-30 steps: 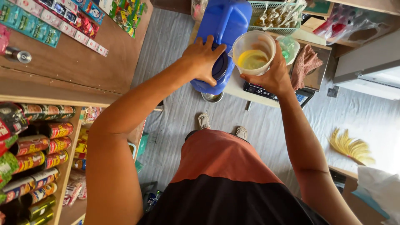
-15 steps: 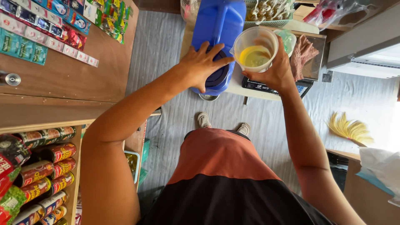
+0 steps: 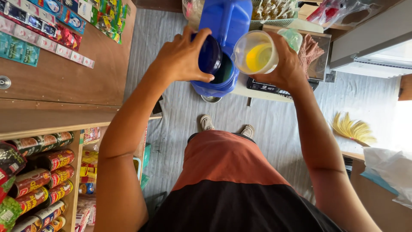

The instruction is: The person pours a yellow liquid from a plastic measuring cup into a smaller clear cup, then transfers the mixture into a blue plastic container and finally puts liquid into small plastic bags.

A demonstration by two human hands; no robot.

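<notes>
Two hands are working close together over a blue jug (image 3: 227,25) standing on a small table (image 3: 242,88). The left hand (image 3: 182,58) is gripping the dark blue lid (image 3: 209,53), holding it just off the jug's open mouth (image 3: 224,71). The right hand (image 3: 283,64) is clasping a clear cup (image 3: 255,52) of yellow liquid, tilting just beside that mouth, nearer than the lid hand.
</notes>
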